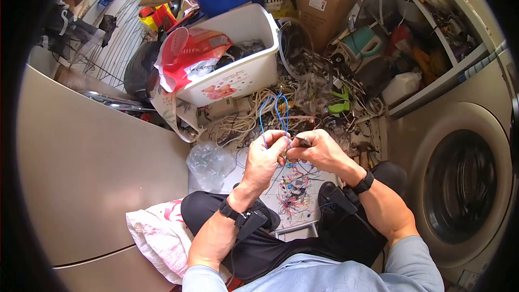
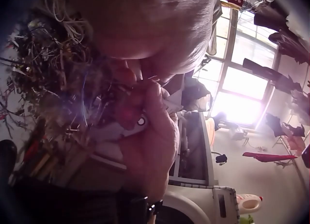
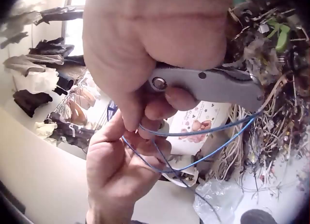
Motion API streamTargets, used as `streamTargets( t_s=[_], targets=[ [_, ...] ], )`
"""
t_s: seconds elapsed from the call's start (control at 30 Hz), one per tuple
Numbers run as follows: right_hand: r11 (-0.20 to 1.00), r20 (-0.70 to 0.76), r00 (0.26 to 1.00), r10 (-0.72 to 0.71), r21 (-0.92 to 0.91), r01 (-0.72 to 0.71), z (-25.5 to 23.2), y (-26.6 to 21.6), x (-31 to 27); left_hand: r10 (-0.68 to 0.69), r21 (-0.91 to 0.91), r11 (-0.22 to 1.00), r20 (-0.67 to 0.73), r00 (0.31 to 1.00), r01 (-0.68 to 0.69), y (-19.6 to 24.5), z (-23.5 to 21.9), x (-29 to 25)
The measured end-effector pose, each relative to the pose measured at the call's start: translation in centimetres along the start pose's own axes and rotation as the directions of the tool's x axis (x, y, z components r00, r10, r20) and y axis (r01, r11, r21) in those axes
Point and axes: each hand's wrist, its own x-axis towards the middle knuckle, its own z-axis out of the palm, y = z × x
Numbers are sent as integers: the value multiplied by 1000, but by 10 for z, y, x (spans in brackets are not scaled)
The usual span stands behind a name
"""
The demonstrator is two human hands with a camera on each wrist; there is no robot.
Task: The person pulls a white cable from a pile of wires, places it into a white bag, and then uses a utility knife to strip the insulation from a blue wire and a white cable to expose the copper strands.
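Cable heap [image 1: 303, 103] and white bin [image 1: 238, 59] block ahead; cabinet [image 1: 92, 173] left, washer [image 1: 459, 184] right.

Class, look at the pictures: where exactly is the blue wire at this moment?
In the head view the blue wire loops up at centre, pinched by the left hand beside the right hand, which grips a grey tool.

A washing machine [image 1: 459, 184] stands beside cluttered shelves [image 1: 432, 27], a white bin [image 1: 243, 59] nearby, daylight through a window [image 2: 242, 83].
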Motion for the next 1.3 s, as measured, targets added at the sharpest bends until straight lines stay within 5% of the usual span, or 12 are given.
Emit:
streamTargets(
  t_s=[0.43, 0.63, 0.7, 0.77, 0.8, 0.93, 1.1, 1.17, 1.3],
  targets=[
    [998, 64, 997, 44, 44, -46, 3, -12, -15, -34, -170, 984, 149, 988, 59, 11, 3, -17],
    [1000, 37, 999, 26, -5, -26, 7, -13, -21, 70, -36, 997, 123, 990, -66, 5, 6, -21],
    [998, 15, 999, 36, 48, -37, 10, -18, -24, 64, -65, 996, 62, 996, -60, 8, 11, -22],
    [987, -50, 992, -118, 105, 123, 10, -4, -19, 182, -38, 983, -12, 983, -182, 6, 5, -15],
    [990, -115, 991, -67, 117, 81, 9, -12, -22, 171, -87, 979, -129, 977, -183, 15, 9, -18],
    [979, -178, 983, -31, 191, 65, -8, -21, -15, 245, -260, 921, -194, 950, -290, 58, -18, -40],
    [985, -91, 992, -85, 140, 98, 14, -21, -20, 506, -157, 775, -427, 749, -612, 157, -49, -149],
    [986, -83, 990, -118, 108, 127, 24, -19, -22, 567, 18, 743, -548, 615, -669, 192, -52, -204],
    [987, -54, 991, -119, 97, 124, 28, -20, -29, 734, 156, 606, -488, 472, -780, 227, -86, -307]
  ],
)
